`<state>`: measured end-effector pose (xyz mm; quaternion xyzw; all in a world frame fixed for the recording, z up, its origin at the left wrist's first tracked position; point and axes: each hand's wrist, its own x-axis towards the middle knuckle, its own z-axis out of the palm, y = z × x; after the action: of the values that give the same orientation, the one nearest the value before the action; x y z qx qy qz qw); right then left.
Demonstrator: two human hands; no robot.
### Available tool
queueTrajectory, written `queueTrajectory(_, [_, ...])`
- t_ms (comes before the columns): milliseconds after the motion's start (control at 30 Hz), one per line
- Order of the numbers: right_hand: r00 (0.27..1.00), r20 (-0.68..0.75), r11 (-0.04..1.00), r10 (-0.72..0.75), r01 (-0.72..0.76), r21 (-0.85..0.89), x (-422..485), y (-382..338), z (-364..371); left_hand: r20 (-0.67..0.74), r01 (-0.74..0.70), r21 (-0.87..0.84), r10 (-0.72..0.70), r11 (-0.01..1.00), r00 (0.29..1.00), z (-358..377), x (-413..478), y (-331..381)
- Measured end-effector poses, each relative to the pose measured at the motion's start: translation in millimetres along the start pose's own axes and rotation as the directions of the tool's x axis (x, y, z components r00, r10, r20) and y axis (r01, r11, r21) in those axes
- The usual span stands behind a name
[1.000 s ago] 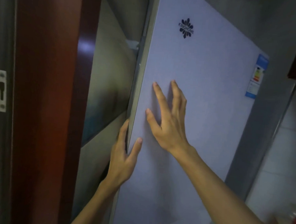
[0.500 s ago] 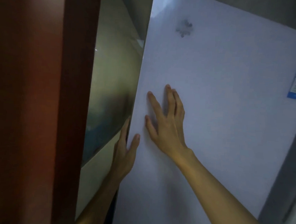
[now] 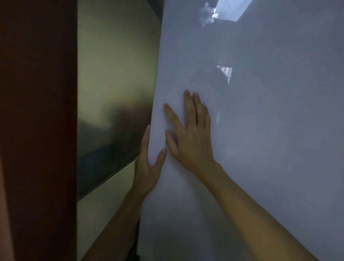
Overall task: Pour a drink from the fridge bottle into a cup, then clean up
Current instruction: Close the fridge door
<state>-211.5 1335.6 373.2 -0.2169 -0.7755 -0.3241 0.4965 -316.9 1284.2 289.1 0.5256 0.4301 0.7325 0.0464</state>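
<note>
The pale grey fridge door (image 3: pixel 264 133) fills the right half of the head view, with a faint flower logo (image 3: pixel 207 14) near its top. My left hand (image 3: pixel 147 164) wraps the door's left edge, fingers behind it and thumb on the front face. My right hand (image 3: pixel 188 134) lies flat on the door face just right of that edge, fingers spread and pointing up. No bottle or cup is in sight. The inside of the fridge is hidden.
A dark red-brown wooden door frame (image 3: pixel 36 125) stands close on the left. Between it and the fridge runs a glossy greenish wall panel (image 3: pixel 116 89). The gap beside the fridge edge is narrow.
The view has moved closer and the door now fills more of the frame; the energy label at the right has gone out of view. Both hands keep their places at the door's left edge.
</note>
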Motion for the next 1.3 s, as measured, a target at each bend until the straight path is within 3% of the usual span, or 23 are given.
queueTrajectory(400, [0.998,0.037,0.994,-0.041,0.044,-0.100,0,20,35,0.018,0.015,0.099,-0.017,0.995,1.000,18,29,-53])
queueTrajectory(967, [0.997,0.073,0.987,-0.019,0.030,-0.155,-3,18,36,-0.007,0.071,0.112,-0.070,0.991,0.998,18,26,-52])
queueTrajectory(1300, [0.957,0.272,0.989,0.099,-0.066,-0.129,-36,4,1,-0.010,0.111,0.102,-0.110,0.989,0.994,4,12,-42])
